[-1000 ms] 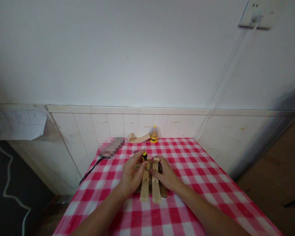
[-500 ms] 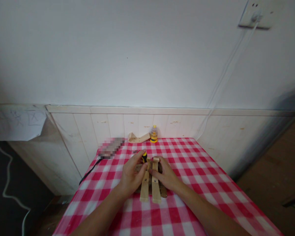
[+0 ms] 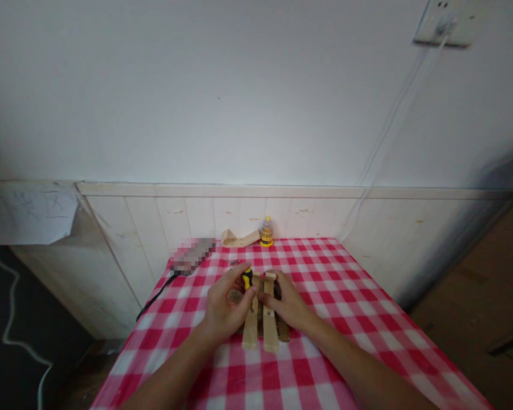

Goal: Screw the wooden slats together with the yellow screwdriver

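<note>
Screwdriver (image 3: 248, 277), its yellow-and-black handle close to upright, is gripped between the thumb and fingers of the left hand (image 3: 222, 306) above the left strip (image 3: 250, 331); its tip is hidden. The right hand (image 3: 292, 302) is closed on the right strip (image 3: 271, 332), thumb across it. The driver seems to be working at the left strip; any turn would call for a steady strip and a straight shaft. Both strips are pale, smooth wood, wider at the near ends, each with a dark spot, perhaps a screw or hole. They lie side by side, apart, over a darker brown piece (image 3: 284, 332) on the cloth-covered desk (image 3: 325, 324). Beyond are small slim pieces (image 3: 234, 262), an angled wooden piece (image 3: 239, 241) and a yellow-based container (image 3: 266, 233).
</note>
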Demonstrator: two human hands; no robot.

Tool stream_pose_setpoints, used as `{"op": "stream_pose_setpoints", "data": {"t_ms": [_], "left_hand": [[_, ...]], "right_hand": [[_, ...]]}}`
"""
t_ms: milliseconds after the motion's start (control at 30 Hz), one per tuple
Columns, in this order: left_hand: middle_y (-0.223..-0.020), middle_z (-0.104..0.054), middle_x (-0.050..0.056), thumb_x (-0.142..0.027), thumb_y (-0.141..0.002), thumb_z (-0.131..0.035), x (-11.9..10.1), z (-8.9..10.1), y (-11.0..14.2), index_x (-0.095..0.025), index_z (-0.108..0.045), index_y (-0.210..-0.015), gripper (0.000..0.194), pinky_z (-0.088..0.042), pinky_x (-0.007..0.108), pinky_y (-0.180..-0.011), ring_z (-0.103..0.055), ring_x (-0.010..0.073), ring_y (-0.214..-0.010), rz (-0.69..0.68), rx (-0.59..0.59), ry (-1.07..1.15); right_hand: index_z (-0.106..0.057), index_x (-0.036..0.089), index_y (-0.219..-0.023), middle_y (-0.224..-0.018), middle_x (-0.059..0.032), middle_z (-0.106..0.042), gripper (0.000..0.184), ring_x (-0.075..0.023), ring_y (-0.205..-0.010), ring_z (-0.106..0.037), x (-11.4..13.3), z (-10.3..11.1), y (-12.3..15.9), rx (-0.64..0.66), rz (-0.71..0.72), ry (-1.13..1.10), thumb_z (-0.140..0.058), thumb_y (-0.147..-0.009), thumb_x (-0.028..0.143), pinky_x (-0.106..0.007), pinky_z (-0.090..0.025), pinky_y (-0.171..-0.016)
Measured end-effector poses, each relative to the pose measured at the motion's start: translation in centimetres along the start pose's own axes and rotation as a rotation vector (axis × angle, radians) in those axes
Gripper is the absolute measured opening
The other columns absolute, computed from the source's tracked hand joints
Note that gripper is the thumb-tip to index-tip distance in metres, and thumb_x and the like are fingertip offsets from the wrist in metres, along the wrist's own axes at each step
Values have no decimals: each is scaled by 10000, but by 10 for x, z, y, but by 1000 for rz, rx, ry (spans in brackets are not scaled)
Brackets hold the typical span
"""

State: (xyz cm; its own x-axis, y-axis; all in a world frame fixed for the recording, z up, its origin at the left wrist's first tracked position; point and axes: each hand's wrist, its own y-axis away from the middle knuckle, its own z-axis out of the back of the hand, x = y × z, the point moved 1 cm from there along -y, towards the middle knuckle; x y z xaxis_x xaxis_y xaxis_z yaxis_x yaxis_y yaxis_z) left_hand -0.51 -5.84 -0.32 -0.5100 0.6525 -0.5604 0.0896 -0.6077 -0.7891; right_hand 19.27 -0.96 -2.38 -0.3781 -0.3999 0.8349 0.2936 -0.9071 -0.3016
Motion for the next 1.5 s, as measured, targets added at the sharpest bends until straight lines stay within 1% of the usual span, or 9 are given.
{"op": "stream_pose_setpoints", "data": {"t_ms": [167,367,533,767,900,1067,1233,1333,1500], "left_hand": [[-976,-802,31,-264,-903,-751,-1,0,-4,-223,-695,-1281,385,-635,256,-674,-718,140,-689,11,-27,-41],[-878,-756,11,-308,-869,-749,-3,0,-6,-211,-677,-1155,310,-608,248,-608,-690,141,-639,46,-95,-70],[-810,-723,-16,-303,-868,-755,-3,1,-5,-209,-665,-1149,310,-588,231,-582,-677,134,-607,44,-97,-69],[-938,-775,28,-313,-873,-759,1,1,-2,-210,-673,-1172,328,-631,270,-678,-745,172,-737,53,-89,-52],[-938,-774,28,-324,-875,-759,0,1,-2,-210,-677,-1169,325,-629,270,-671,-739,169,-730,48,-76,-57],[-873,-758,11,-319,-887,-766,-6,2,-4,-215,-680,-1136,284,-599,244,-610,-709,151,-661,-10,-68,-36],[-839,-745,1,-328,-919,-761,-10,3,-4,-222,-678,-1125,246,-581,226,-593,-688,133,-626,-74,-62,-45],[-787,-720,-21,-326,-945,-753,-13,4,-6,-230,-669,-1129,223,-554,210,-555,-645,115,-565,-125,-44,-51],[-777,-714,-26,-308,-968,-735,-19,6,-9,-237,-660,-1119,183,-547,203,-549,-633,111,-552,-175,-31,-54]], "right_hand": [[-655,222,-1100,-1141,-76,-710,294,-304,-1083,-658,1,0,0,3,17,-1,-814,-861,284,-454,-535,-965],[-654,224,-1096,-1108,-66,-705,288,-294,-1055,-659,-2,-1,0,5,15,-6,-814,-864,287,-438,-543,-941],[-654,224,-1099,-1110,-65,-703,292,-291,-1054,-661,0,0,0,1,14,-1,-816,-865,289,-437,-540,-946],[-651,231,-1136,-1128,-73,-713,315,-302,-1077,-671,-1,-1,2,6,2,-27,-811,-873,295,-444,-555,-940],[-652,235,-1132,-1114,-68,-720,309,-301,-1067,-674,-2,-1,1,12,4,-21,-811,-876,305,-437,-567,-917],[-648,229,-1139,-1130,-75,-713,308,-299,-1072,-667,-3,-1,1,19,11,-15,-797,-896,347,-435,-560,-928],[-652,223,-1117,-1129,-90,-707,328,-310,-1062,-661,-1,0,1,13,12,7,-799,-905,425,-448,-545,-935],[-652,225,-1117,-1132,-89,-706,343,-310,-1067,-658,0,1,1,13,13,18,-805,-902,445,-447,-538,-944],[-650,231,-1123,-1144,-88,-707,348,-305,-1084,-652,0,1,1,21,6,24,-810,-906,450,-440,-541,-940]]}}
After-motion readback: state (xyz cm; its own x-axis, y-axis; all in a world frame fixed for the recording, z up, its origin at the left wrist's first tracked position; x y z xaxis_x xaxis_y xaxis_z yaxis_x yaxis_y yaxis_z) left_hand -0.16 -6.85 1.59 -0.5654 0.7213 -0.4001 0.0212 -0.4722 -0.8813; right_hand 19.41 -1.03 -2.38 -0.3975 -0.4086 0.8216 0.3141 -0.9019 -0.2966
